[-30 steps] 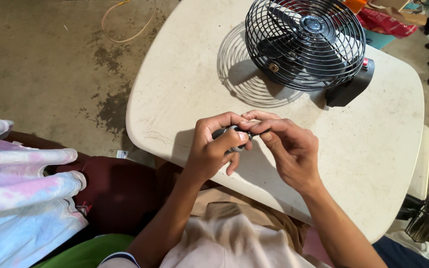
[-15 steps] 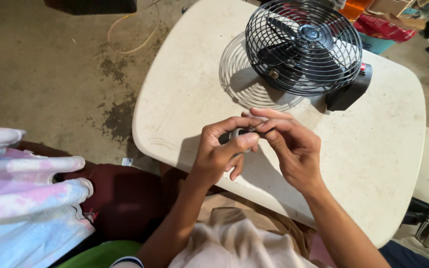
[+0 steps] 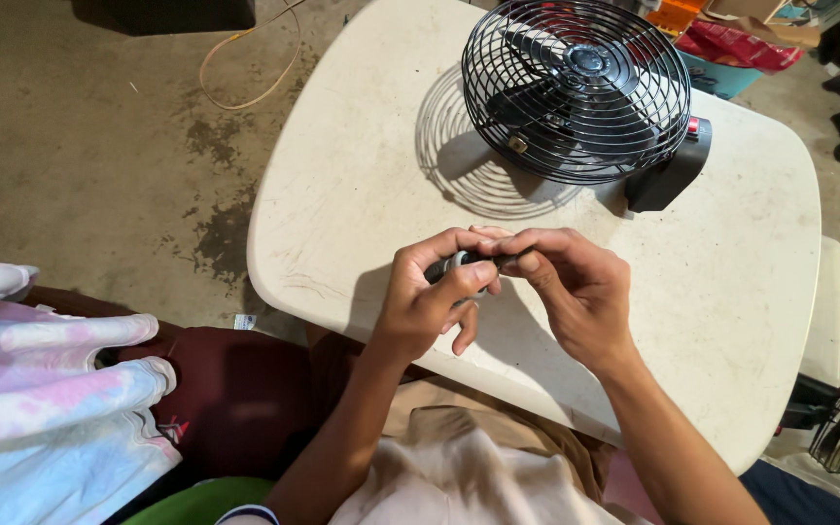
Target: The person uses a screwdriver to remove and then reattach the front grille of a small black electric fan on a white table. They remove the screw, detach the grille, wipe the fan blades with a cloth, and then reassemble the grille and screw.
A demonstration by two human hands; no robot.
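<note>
Black fan on a worn white table

A black caged fan [image 3: 576,89] stands far right on the table [image 3: 342,194]; tie-dye cloth [image 3: 41,399] lies near left.

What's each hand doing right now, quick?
Left hand: closed on a small dark tool, above the table.
Right hand: fingertips pinched on the tool's other end.

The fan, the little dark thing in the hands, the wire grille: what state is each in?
Fan: lying tilted on the table, blades not blurred.
Wire grille: off, flat on the table beside the fan.
Small dark tool: held in both hands.
Left hand: fingers closed on the tool.
Right hand: pinching its tip.
</note>
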